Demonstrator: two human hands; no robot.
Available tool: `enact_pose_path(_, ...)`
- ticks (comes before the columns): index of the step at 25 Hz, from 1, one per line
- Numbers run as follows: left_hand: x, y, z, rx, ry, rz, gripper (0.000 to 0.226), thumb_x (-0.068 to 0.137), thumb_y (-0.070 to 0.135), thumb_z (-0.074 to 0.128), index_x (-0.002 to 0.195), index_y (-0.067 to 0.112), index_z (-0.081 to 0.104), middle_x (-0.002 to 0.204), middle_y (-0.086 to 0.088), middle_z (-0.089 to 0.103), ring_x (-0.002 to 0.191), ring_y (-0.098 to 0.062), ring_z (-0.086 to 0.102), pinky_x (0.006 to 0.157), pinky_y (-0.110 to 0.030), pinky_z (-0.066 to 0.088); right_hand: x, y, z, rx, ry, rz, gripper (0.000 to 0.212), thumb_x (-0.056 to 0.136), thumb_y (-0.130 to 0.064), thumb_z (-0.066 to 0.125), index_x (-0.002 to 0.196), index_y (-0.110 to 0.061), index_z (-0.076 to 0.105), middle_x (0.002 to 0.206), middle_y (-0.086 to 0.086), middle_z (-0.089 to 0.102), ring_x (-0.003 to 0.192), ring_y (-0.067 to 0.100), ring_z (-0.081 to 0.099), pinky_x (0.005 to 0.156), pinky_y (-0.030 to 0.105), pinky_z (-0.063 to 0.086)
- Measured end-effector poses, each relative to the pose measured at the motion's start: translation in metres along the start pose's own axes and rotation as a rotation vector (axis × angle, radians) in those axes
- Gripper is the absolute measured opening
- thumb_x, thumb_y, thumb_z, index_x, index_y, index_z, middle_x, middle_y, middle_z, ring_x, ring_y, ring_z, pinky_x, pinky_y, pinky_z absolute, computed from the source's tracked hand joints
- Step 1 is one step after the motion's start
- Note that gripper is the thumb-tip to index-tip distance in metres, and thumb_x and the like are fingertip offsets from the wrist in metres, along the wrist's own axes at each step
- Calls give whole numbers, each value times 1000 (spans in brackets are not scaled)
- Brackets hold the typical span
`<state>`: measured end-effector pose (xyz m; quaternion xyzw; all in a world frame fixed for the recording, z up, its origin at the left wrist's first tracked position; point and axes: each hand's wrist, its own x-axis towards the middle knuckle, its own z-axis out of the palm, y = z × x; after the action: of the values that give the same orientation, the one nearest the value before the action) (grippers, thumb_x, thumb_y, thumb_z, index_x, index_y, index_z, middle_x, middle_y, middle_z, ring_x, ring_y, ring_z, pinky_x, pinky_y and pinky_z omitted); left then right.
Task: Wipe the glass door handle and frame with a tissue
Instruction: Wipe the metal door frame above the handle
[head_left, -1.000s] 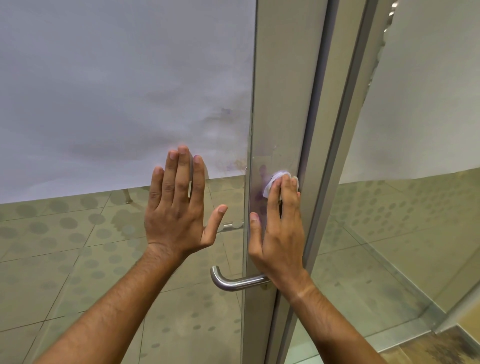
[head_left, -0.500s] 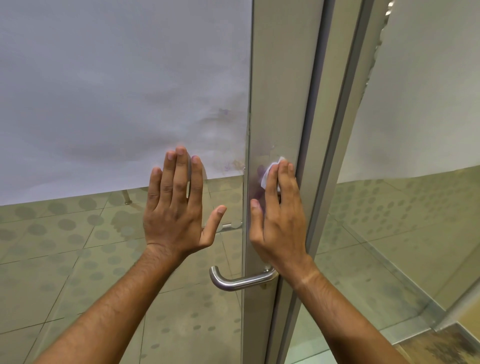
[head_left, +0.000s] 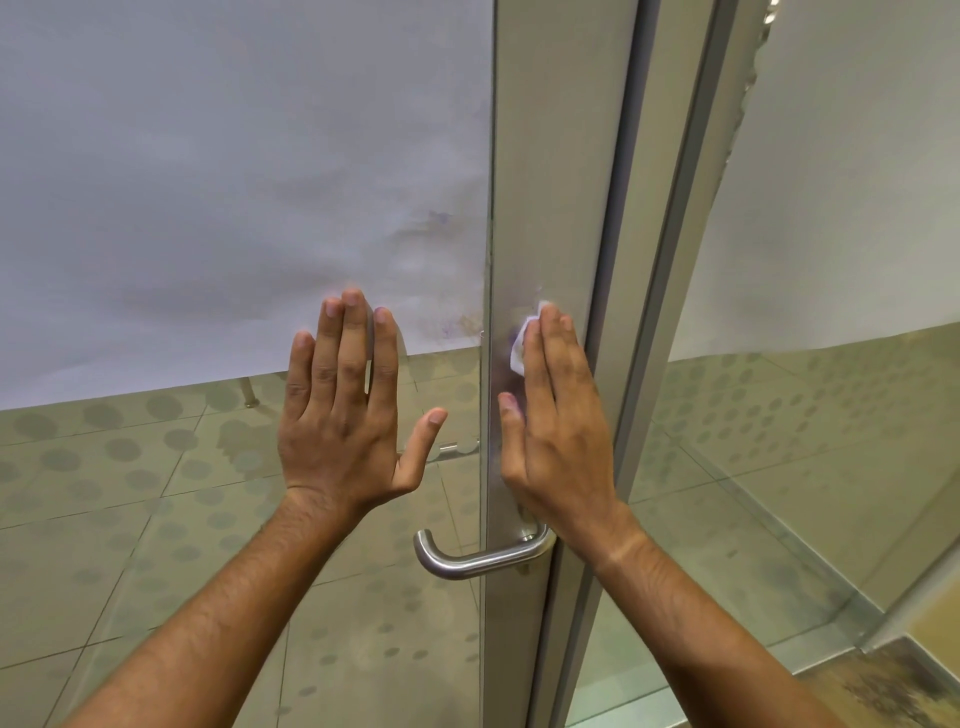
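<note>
Right hand (head_left: 558, 415) laid flat with fingers together, white tissue (head_left: 521, 340) pressed against metal door frame (head_left: 545, 182) above lever handle (head_left: 475, 558), shifted slightly higher than before, left hand (head_left: 345, 415) kept spread flat on glass door (head_left: 208, 493)

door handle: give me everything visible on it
The door handle is a brushed, silvery metal lever, a round bar that looks like steel. It runs level leftward from the metal door frame, then hooks back at its free end. Its mount is partly hidden behind the right hand, whose wrist sits just above it. Nothing grips it; the tissue is higher up.
</note>
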<state>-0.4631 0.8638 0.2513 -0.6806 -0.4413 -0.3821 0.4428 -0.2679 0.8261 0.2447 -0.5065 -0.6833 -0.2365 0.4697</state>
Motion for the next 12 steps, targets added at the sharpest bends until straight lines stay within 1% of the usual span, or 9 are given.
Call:
enact_pose_path(2, 0, 0, -1, 5, 0, -1, 95, 93, 58, 47, 158, 0, 11, 162, -25, 13, 155, -30, -3, 126, -47, 5, -10, 2, -1, -36, -34, -6, 66, 92, -13, 51, 150, 7, 26, 160, 22, 22, 151, 30, 16, 119, 48, 26)
enact_pose_path(6, 0, 1, -1, 2, -1, 2, 95, 93, 58, 47, 158, -1, 12, 162, -26, 13, 155, -30, -4, 126, -47, 5, -7, -4, 8, 1, -18, 66, 68, 93, -14, 48, 152, 7, 19, 162, 23, 13, 152, 31, 8, 123, 45, 18)
enact_pose_path(10, -1, 0, 0, 7, -3, 6, 96, 92, 59, 48, 158, 0, 10, 162, -25, 12, 155, -30, -4, 126, -47, 4, -36, -1, 9, -61, -123, 12, 70, 93, -15, 53, 150, 8, 21, 161, 24, 13, 152, 33, 10, 123, 45, 18)
enact_pose_path(12, -1, -1, 0, 3, -6, 5, 96, 92, 59, 48, 158, 0, 10, 162, -25, 12, 155, -30, -4, 126, -48, 4, -26, 1, 7, -12, -82, 83, 71, 95, -19, 48, 152, 7, 15, 162, 22, 8, 152, 32, 6, 124, 44, 16)
